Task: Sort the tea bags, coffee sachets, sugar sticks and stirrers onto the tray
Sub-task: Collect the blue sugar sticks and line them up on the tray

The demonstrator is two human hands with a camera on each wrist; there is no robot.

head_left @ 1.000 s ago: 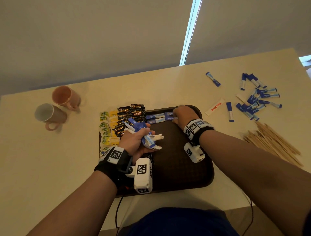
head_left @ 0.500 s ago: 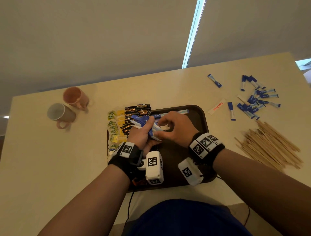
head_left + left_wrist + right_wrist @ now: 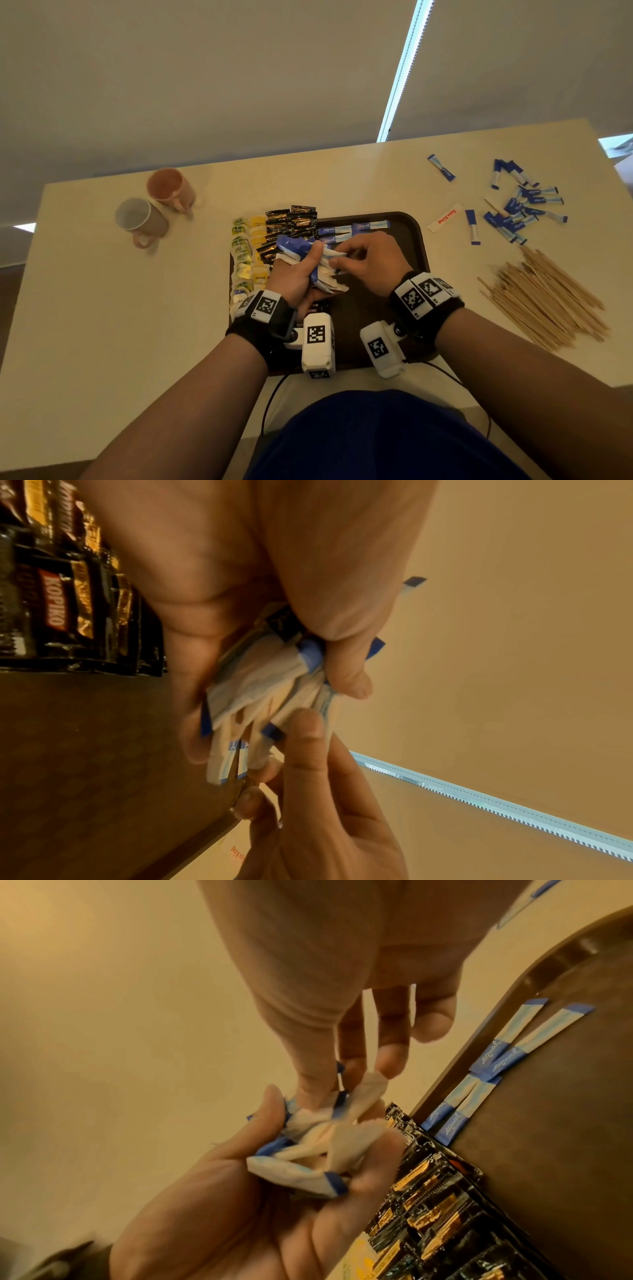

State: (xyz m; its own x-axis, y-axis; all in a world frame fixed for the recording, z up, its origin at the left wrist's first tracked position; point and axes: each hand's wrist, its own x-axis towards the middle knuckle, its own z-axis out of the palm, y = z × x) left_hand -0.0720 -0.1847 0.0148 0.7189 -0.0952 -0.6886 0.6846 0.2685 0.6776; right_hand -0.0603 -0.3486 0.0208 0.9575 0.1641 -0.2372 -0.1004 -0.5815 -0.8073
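Note:
Over the dark brown tray (image 3: 416, 233) my left hand (image 3: 298, 274) grips a bunch of blue-and-white sugar sticks (image 3: 308, 253) (image 3: 260, 691) (image 3: 318, 1139). My right hand (image 3: 370, 263) pinches one stick of that bunch between thumb and fingers (image 3: 329, 1085). On the tray lie yellow-green tea bags (image 3: 245, 253) at the left, black coffee sachets (image 3: 291, 222) beside them, and a few sugar sticks (image 3: 352, 229) (image 3: 496, 1056) along the far rim. Wooden stirrers (image 3: 548, 294) lie piled on the table to the right.
More sugar sticks (image 3: 517, 209) lie scattered at the table's far right, with a white-and-red sachet (image 3: 443, 217) near the tray's corner. Two mugs, grey (image 3: 142, 219) and pink (image 3: 169, 188), stand at the far left. Cables hang over the near table edge (image 3: 274, 394).
My right hand left the sticks laid at the tray's far rim and came back to the bunch in my left hand, where it now pinches a stick.

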